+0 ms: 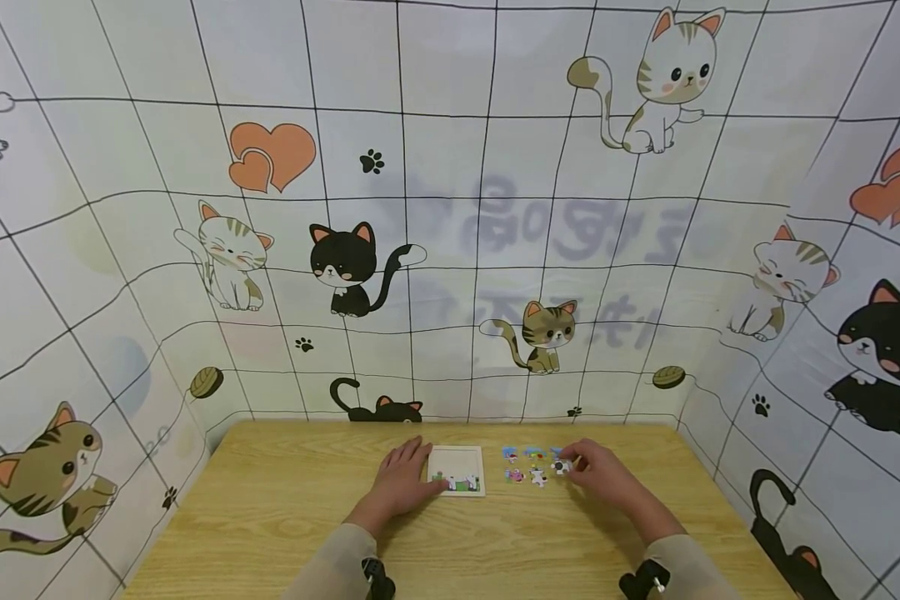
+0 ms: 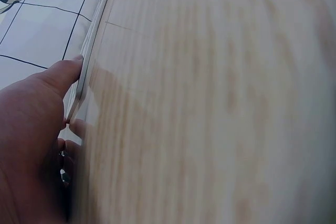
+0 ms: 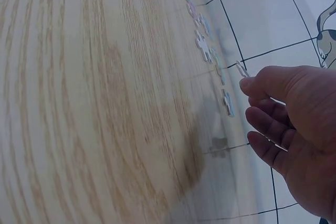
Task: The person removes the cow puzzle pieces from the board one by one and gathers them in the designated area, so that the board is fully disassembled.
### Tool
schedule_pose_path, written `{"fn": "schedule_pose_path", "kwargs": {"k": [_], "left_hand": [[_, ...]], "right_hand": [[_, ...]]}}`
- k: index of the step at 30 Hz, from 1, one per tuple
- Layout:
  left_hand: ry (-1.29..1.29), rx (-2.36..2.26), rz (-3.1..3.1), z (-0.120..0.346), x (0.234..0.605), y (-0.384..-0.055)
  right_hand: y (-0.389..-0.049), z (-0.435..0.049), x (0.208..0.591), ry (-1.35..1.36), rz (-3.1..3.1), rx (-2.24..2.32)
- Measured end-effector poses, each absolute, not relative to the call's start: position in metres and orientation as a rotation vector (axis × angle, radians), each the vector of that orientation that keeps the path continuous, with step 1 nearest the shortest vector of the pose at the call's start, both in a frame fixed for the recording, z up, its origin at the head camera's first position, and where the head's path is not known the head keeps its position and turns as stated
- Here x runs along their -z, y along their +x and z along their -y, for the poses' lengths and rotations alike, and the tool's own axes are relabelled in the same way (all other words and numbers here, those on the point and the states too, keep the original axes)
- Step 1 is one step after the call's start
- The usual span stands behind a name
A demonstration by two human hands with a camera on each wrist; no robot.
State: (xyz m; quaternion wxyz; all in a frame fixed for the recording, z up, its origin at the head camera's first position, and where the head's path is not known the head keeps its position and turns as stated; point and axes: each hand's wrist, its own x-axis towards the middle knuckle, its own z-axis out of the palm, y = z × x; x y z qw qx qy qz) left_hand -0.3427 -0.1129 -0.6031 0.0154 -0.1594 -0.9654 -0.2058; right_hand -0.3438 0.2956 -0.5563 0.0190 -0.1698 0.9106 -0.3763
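Note:
A square jigsaw puzzle tray (image 1: 456, 458) lies on the table, its lower part filled with a printed strip of green and white. My left hand (image 1: 403, 477) rests at its left side, fingers stretched forward and thumb lying across the lower left corner; in the left wrist view the thumb (image 2: 65, 74) touches the tray's edge. To the right, my right hand (image 1: 600, 471) pinches a white and black puzzle piece (image 1: 561, 467) between thumb and fingertips. The right wrist view shows this piece (image 3: 241, 69) held off the table, seen edge-on.
Several loose puzzle pieces lie between the tray and my right hand, among them a white one (image 1: 538, 477) and a pink one (image 1: 513, 476). The wooden table (image 1: 285, 500) meets a wall cloth (image 1: 450, 350) printed with cats along its back edge.

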Motion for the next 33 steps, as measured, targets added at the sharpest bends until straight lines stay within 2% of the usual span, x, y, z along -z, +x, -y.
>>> {"fn": "schedule_pose_path", "kwargs": {"k": [15,33], "left_hand": [[-0.506,0.645,2.998,0.114,0.603,-0.343],[-0.523,0.694,2.966,0.114,0.603,-0.342]], "right_hand": [[-0.344,-0.296,0.559,-0.437,-2.847,1.134],[-0.349,-0.299,0.578,-0.494,-2.882,1.085]]}}
